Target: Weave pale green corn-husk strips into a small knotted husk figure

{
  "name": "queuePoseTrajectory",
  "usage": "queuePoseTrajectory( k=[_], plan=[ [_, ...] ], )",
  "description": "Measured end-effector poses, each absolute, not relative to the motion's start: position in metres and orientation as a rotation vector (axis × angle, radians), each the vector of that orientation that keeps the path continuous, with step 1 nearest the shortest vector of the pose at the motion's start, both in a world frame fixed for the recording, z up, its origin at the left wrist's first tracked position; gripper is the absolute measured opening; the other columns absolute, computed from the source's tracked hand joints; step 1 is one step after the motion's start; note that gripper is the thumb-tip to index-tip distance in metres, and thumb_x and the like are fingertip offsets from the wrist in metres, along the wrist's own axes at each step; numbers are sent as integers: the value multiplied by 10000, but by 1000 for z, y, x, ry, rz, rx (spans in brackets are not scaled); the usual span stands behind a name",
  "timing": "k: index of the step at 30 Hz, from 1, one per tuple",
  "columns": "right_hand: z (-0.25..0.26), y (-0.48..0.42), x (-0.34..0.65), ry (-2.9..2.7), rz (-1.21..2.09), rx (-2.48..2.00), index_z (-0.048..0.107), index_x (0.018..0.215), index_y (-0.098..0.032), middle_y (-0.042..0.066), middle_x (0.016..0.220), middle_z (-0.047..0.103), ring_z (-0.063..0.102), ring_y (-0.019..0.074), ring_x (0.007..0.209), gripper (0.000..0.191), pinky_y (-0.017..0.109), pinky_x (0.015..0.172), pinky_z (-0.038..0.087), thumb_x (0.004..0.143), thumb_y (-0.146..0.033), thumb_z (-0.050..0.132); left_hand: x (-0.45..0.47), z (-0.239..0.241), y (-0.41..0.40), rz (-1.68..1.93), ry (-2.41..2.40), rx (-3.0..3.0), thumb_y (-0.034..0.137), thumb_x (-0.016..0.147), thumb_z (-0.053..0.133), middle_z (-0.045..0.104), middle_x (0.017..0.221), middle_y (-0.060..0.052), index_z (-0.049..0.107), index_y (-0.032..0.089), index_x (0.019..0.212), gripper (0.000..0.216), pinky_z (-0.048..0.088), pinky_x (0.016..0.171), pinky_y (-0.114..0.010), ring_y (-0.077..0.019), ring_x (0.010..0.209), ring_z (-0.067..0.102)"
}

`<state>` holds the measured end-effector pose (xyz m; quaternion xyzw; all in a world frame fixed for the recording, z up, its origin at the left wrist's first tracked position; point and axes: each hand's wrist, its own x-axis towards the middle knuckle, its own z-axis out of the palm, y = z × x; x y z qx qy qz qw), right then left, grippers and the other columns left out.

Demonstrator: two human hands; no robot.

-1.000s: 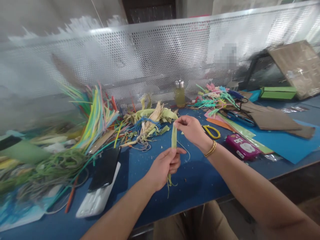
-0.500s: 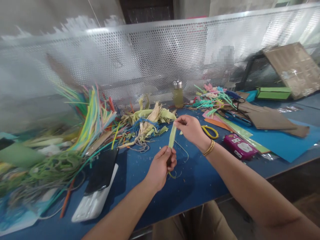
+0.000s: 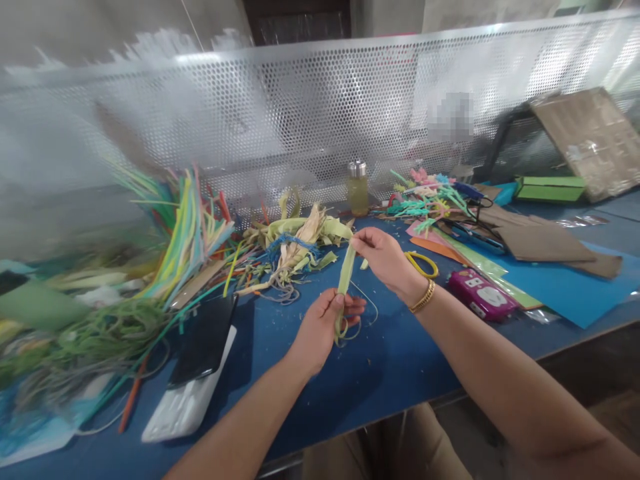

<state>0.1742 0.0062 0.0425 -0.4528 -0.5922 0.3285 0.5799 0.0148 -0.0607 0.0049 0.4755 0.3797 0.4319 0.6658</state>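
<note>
A pale green strip of husk or leaf point(image 3: 346, 270) stretches between my two hands above the blue table. My left hand point(image 3: 323, 327) pinches its lower end between thumb and forefinger, with the other fingers loosened and curled bits of the strip hanging below. My right hand point(image 3: 383, 257), with a gold bracelet at the wrist, pinches the upper end. Just behind lies a heap of dry husks point(image 3: 305, 240) with blue string across it. Beside my right hand are yellow-handled scissors point(image 3: 423, 264), their blades not visible.
Left are a phone point(image 3: 205, 340) on a white packet point(image 3: 175, 413), green cords point(image 3: 115, 330) and coloured strips point(image 3: 187, 233). A jar point(image 3: 357, 190) stands by the perforated metal panel point(image 3: 320, 107). Right are a magenta box point(image 3: 481, 293), coloured paper point(image 3: 570, 293) and cardboard point(image 3: 543, 240).
The fingers of my left hand have loosened and spread from a closed grip, showing the strip's curled lower end. My right hand has barely moved.
</note>
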Motion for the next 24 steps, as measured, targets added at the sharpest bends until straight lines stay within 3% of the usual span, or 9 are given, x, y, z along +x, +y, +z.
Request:
queuePoseTrajectory(
  k=[3,6,19,24],
  plan=[
    [39,8,174,-1436,640,-1117,597,773,-181,1,735,617,570,129,670,133,277,673,457,839,-287,552,16,9,-63,939,818,921,378,827,662,543,671,17,562,160,832,240,358,508,-174,-62,532,449],
    [40,8,175,-1432,614,-1152,597,773,-178,8,730,631,585,135,658,122,279,658,461,837,-271,552,14,10,-63,905,805,899,336,838,644,348,575,75,584,151,868,197,169,429,-151,-38,464,239],
    [43,15,180,-1227,733,-1206,592,747,-172,3,692,624,597,117,625,79,251,642,489,822,-192,575,15,11,-67,895,875,997,373,872,595,316,554,71,553,157,804,230,150,430,-163,-48,474,209],
    [43,18,180,-1128,891,-1110,561,704,-177,-10,665,596,597,108,624,122,256,686,527,825,-162,566,13,9,-62,952,879,1065,395,844,632,428,578,36,579,150,781,259,191,436,-165,-50,488,308]
  ],
)
